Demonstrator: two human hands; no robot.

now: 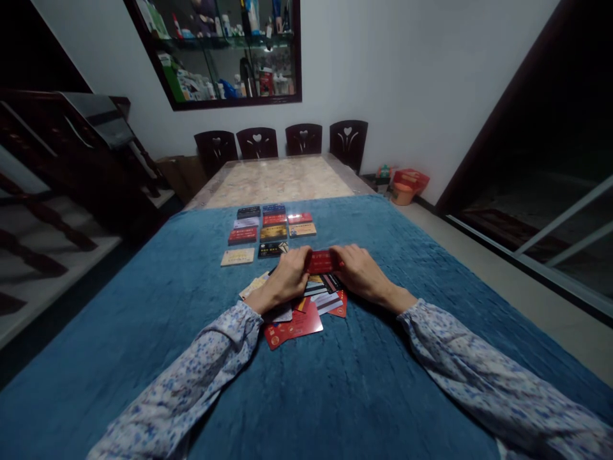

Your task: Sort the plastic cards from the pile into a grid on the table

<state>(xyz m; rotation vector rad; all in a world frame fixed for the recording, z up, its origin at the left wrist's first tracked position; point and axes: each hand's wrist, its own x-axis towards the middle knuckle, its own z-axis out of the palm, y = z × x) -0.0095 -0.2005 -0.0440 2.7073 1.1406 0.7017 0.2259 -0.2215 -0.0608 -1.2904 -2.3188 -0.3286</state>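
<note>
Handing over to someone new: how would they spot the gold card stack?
On the blue tablecloth, look just beyond the left hand. The gold card stack sits between a red stack and a tan stack, right behind a black stack; among these four, only its top is gold.

A home, apparently its dining area, was indicated by a long table (282,180) partly covered with a blue cloth (354,383), by carved wooden chairs (247,144), stocked glass shelves (225,43) and a dark wooden railing (33,114).
</note>
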